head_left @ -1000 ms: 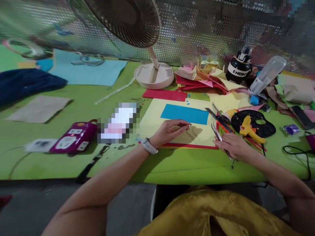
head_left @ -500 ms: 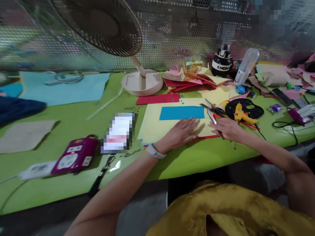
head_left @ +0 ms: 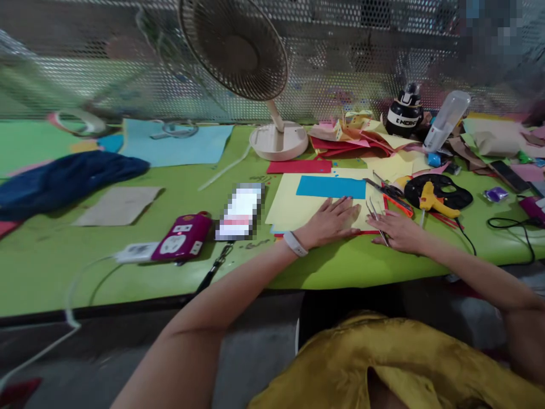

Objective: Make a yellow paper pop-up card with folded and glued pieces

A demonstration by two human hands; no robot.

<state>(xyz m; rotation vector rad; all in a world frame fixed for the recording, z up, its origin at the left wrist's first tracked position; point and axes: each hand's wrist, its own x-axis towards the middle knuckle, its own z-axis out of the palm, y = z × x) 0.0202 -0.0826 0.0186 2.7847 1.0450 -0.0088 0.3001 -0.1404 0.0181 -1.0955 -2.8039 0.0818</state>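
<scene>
My left hand (head_left: 334,221) lies flat with its fingers spread on pale yellow paper (head_left: 284,207), just below a blue paper strip (head_left: 327,187). A pale band circles that wrist. To the right, my right hand (head_left: 402,230) is low over the paper's edge, with slim metal tweezers (head_left: 372,210) between fingers and thumb. The tweezers' two prongs point away from me, slightly apart. Beyond that hand lie scissors with orange handles (head_left: 400,204). A red sheet edge shows beneath the yellow paper.
A yellow glue gun (head_left: 438,204) rests on a black mask-shaped piece (head_left: 462,193) at the right. Behind stand a fan (head_left: 279,142), crumpled coloured paper (head_left: 353,136) and a black bottle (head_left: 404,116). On the left are a phone (head_left: 240,211) and a purple power socket box (head_left: 183,236).
The view has swung left, so everything sits further right. My right hand and the tweezers have come slightly nearer to me, apart from the scissors. My left hand stays flat on the paper.
</scene>
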